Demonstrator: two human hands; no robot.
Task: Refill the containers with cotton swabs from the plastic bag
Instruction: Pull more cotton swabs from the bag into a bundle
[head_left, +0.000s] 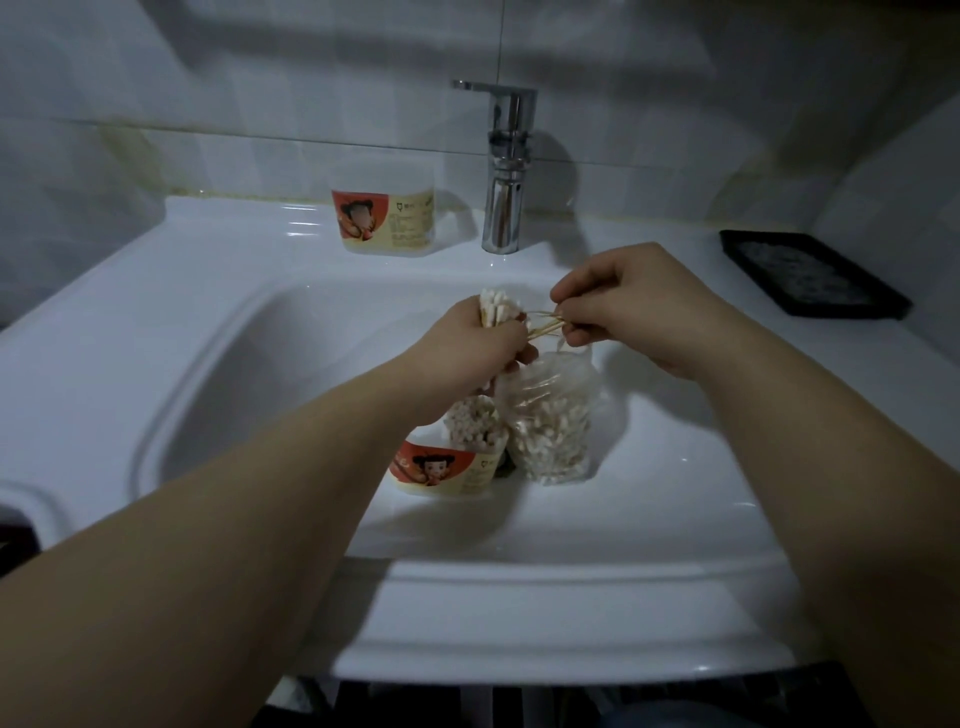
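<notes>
Seemingly squaring swabs (494, 309), gripped in left hand (475, 343), pinched by right hand (641, 304), above bag (551, 434); next, lower upright into tub (441, 472).

You are standing in a bathroom, most likely in a home. The white ceramic washbasin (156, 291) fills the view below you, its glossy rim running round a deep bowl. At the back of the washbasin, in the middle, a chrome faucet (506, 171) rises from the ledge. Behind the washbasin the wall (260, 78) is covered in pale tiles with thin grout lines, and a yellowed sealant seam (208, 195) runs where the tiles meet its back edge. On the washbasin's back ledge, left of centre, stands a clear labelled container (384, 213); on its right side lies a black tray (810, 275). The light is dim
</notes>
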